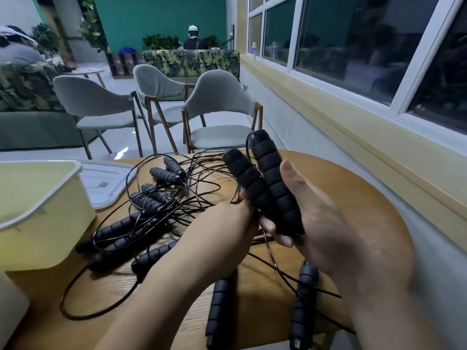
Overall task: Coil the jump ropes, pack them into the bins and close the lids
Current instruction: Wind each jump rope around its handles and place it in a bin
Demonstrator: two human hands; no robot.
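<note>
Jump ropes (151, 200): one pair of handles (278, 188) raised above the table, side by side, clasped in right hand (318, 223), fingers curled round the lower ends. At the same handles, left hand (222, 228), fingertips among the cords; pinching or only touching, not determinable. Handle material: black ribbed foam, cylindrical. Cords (199, 198): thin, dark, glossy, tangled loose over round wooden table (353, 203). Remaining handles (108, 231): scattered, uncoiled. Bin (50, 205): pale yellow translucent plastic, open, no rope seen inside. Lid (106, 183): clear, flat beside bin. Progress, by estimate: barely begun.
</note>
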